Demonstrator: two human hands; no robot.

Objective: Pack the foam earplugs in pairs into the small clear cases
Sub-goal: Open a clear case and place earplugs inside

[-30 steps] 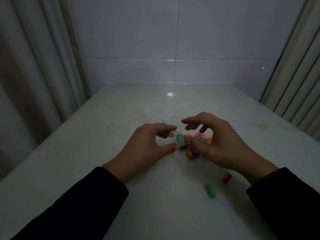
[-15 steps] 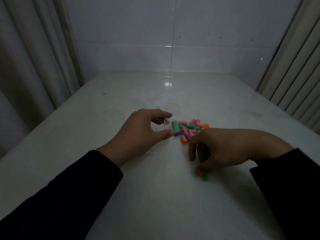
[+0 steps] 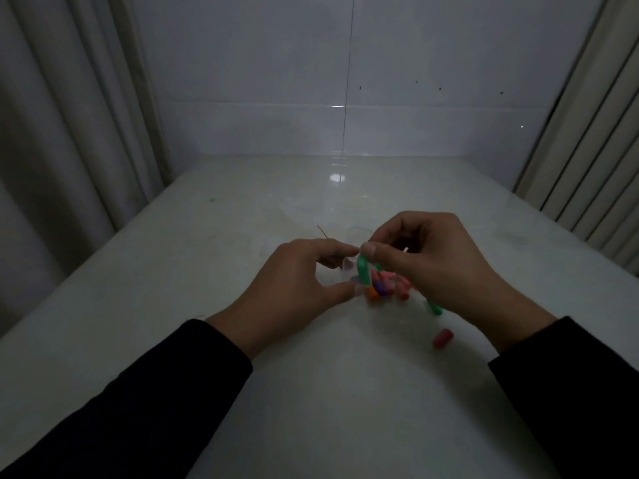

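Observation:
My left hand [image 3: 294, 281] pinches a small clear case [image 3: 348, 267] between thumb and forefinger above the white table [image 3: 328, 392]. A green earplug [image 3: 363, 274] stands at the case's mouth, and the thumb and forefinger of my right hand [image 3: 439, 264] close on its top end. Just behind it lies a pile of pink, orange, purple and green earplugs [image 3: 389, 288]. A second green earplug [image 3: 435, 307] sticks out under my right palm; I cannot tell whether it is held or lies on the table. One red earplug [image 3: 442, 338] lies loose nearer to me.
Another clear case [image 3: 359, 231] lies just beyond my hands, next to a thin brown strand [image 3: 323, 231]. A tiled wall [image 3: 345, 126] closes the table's far edge. Curtains [image 3: 69, 150] hang along the left side and more curtains [image 3: 594, 167] along the right.
My right hand reached down to the loose green earplug near me, then came back up to the case. That green earplug now sits higher, under my right palm. My left hand kept hold of the case.

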